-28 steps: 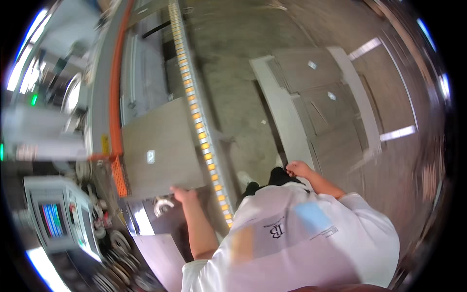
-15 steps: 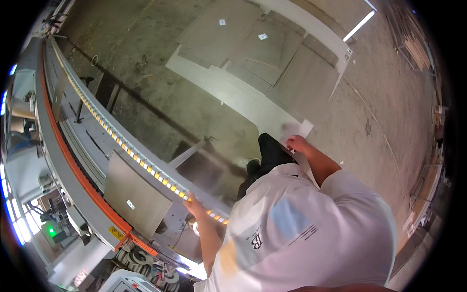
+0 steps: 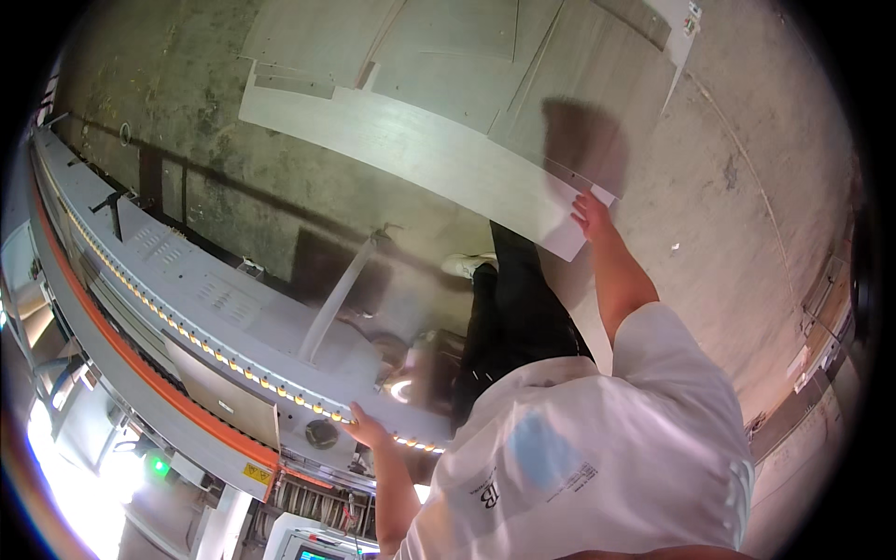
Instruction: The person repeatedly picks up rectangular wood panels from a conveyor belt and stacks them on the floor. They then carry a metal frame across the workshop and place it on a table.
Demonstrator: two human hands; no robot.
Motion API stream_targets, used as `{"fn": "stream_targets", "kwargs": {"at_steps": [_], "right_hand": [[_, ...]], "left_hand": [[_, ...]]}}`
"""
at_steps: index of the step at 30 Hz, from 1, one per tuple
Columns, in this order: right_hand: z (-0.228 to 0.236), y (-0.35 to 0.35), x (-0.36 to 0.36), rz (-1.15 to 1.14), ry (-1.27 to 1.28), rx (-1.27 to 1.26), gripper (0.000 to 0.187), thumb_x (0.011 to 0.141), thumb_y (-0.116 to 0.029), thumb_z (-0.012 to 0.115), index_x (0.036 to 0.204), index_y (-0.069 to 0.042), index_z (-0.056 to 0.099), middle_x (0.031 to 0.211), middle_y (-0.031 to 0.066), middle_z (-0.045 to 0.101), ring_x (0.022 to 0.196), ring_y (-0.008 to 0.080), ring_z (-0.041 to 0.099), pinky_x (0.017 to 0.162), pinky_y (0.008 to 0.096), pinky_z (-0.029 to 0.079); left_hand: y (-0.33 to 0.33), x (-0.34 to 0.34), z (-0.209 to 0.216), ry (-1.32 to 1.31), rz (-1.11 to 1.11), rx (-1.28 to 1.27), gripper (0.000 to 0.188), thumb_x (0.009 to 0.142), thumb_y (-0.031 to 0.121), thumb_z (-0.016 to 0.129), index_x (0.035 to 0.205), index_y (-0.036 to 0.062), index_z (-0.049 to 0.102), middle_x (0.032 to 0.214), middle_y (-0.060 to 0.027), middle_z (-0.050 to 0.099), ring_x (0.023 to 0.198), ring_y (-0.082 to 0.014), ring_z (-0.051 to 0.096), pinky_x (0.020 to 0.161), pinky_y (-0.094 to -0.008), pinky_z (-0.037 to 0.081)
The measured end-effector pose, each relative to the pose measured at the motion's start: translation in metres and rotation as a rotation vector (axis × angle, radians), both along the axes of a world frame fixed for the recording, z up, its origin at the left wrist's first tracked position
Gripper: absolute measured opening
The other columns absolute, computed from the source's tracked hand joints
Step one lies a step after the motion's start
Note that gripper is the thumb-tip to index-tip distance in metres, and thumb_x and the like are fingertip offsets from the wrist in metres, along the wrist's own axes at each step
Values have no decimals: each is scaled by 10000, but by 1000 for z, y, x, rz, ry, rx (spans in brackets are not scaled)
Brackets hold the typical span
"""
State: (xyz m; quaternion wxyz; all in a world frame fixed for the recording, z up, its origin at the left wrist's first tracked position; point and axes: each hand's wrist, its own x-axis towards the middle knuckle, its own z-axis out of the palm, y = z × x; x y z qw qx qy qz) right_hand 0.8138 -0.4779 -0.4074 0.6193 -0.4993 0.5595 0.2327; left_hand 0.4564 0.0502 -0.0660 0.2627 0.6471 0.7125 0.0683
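Spanned roller rail (image 3: 233,365) to pale board (image 3: 439,154), with right hand (image 3: 591,217) loosely spread!

Kept left hand (image 3: 367,429) at the rail, near a small panel (image 3: 247,403) on the machine; couldn't tell how firmly gripped. Hung right hand over the pale board's near end, with fingers apart and nothing visibly clasped; couldn't confirm contact. Spotted that board lying low in front, under thin grey-brown panels (image 3: 448,75). Looked stiff, long and flat, probably weighty and awkward, smooth enough to slide, likely chippable at corners. Seemed best held by opposite edges, clear of the corners.
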Motion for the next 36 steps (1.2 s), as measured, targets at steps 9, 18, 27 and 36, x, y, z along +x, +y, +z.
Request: {"fn": "stream_targets", "kwargs": {"at_steps": [9,18,27,36], "right_hand": [[-58,-62,38,-793,-31,17,502,920,-392,722,1338,-153,579,1379,60,573,1278,234,532,1076,462,454],[-20,-60,15,-867,-422,234,305,906,-347,783,1084,-116,691,991,23,695,805,205,653,843,368,576],[131,-51,70,-1005,-609,219,212,922,-253,770,1044,-88,714,1001,35,726,847,198,691,812,348,626],[272,-59,-17,-466,-846,437,281,1023,-229,629,1201,-12,638,1137,51,718,992,164,671,961,344,540]], "left_hand": [[0,8,-2,137,9,-4,628,1014,371,624,1362,-103,405,1326,-289,545,1100,-360,629,901,-450,564],[0,11,2,120,43,-18,701,1010,398,640,1437,-75,347,1372,-268,539,1138,-353,625,932,-460,554],[-1,10,9,34,15,-25,719,967,344,683,1434,-101,364,1403,-302,514,1196,-394,610,952,-472,527],[15,-18,9,221,-372,159,769,864,264,736,1442,-80,363,1398,-286,487,1288,-433,492,1080,-517,411]]}}
